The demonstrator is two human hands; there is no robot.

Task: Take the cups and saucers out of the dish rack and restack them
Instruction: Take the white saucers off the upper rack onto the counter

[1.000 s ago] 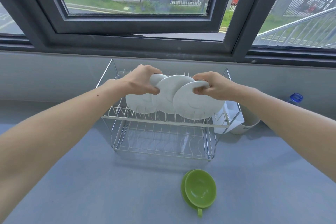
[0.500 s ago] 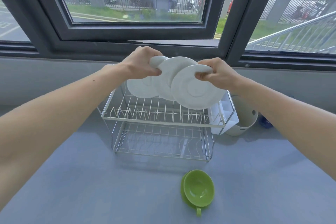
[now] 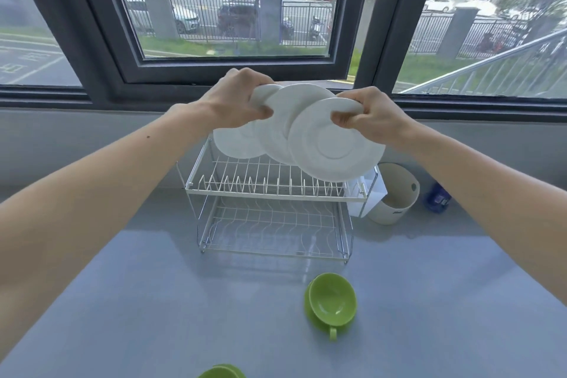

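Observation:
Three white saucers hang in the air above the two-tier wire dish rack (image 3: 276, 193), overlapping like a fan. My left hand (image 3: 236, 98) grips the top rims of the left saucer (image 3: 236, 144) and the middle saucer (image 3: 291, 107). My right hand (image 3: 371, 113) pinches the top rim of the right saucer (image 3: 334, 147). Both rack tiers look bare. A green cup (image 3: 333, 302) sits on a green saucer on the counter in front of the rack. Another green piece (image 3: 222, 373) shows at the bottom edge.
A white cutlery holder (image 3: 369, 193) hangs on the rack's right end. Beside it stand a cream cylindrical container (image 3: 395, 193) and a blue-capped bottle (image 3: 437, 198). The grey counter (image 3: 153, 301) ends at a wall under a dark-framed window (image 3: 233, 70).
Both hands have lifted the three saucers up out of the rack's top tier, so they now hang above it. The view has tilted so the rack sits lower.

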